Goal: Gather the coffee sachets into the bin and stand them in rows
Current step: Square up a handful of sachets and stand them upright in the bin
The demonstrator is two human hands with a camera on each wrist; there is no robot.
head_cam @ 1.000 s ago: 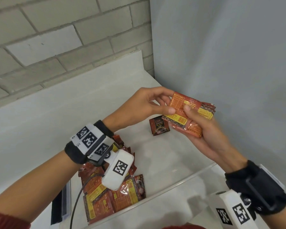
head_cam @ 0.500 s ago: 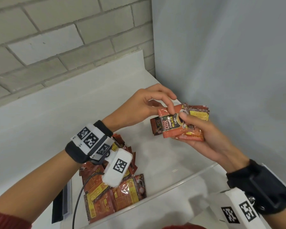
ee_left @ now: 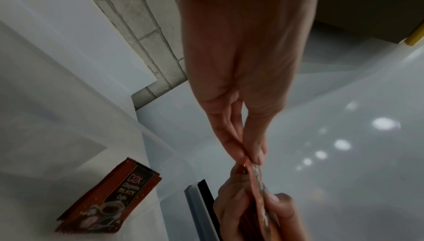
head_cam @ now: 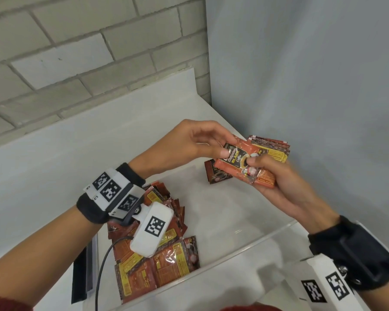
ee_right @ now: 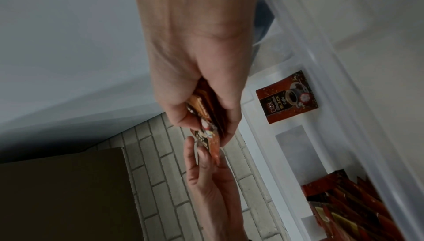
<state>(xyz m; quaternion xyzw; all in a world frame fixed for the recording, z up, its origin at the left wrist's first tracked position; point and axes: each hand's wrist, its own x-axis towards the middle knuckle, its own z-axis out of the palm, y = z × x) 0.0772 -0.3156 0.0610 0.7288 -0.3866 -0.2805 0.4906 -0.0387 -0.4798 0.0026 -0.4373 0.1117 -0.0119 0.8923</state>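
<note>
My right hand grips a stack of red coffee sachets above the clear bin. My left hand pinches the near end of the top sachet, whose printed front faces up. The same pinch shows edge-on in the left wrist view and in the right wrist view. One sachet stands alone against the bin's far wall. A loose heap of sachets lies at the bin's left end, partly hidden by my left wrist.
The bin sits in a corner between a white shelf back, a brick wall and a grey panel on the right. A dark strip lies left of the bin. The bin floor between heap and lone sachet is bare.
The top sachet was turned over from its yellow-label back to its printed front, then shifted onto the stack. Both hands stayed above the bin's far right corner.
</note>
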